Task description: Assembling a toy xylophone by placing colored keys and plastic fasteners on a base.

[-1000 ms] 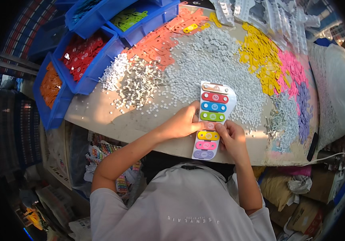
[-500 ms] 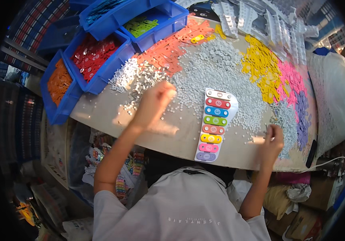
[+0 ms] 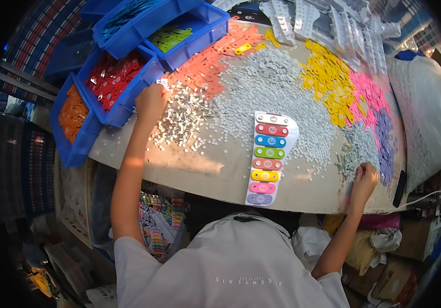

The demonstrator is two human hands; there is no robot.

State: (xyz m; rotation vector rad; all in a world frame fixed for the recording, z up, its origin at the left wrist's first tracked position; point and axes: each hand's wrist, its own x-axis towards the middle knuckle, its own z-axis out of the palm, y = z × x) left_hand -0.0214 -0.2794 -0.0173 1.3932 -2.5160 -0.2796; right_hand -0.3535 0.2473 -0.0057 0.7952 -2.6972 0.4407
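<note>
While white toy xylophone board with eight coloured bars lies flat at near table edge, both arms spread wide; left hand curled into silvery pin heap beside blue bin of red plates; right hand pinching at grey screw pile far right; actual hold on either, cannot tell.

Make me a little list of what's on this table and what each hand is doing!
Middle: toy xylophone with coloured bars, lying flat on the table
Left hand: reaching into a pile of small silvery pins, next to the blue bin of red pieces
Right hand: on a pile of grey screws near the table's edge
Spread around: white discs, orange strips, yellow pieces, pink pieces
</note>
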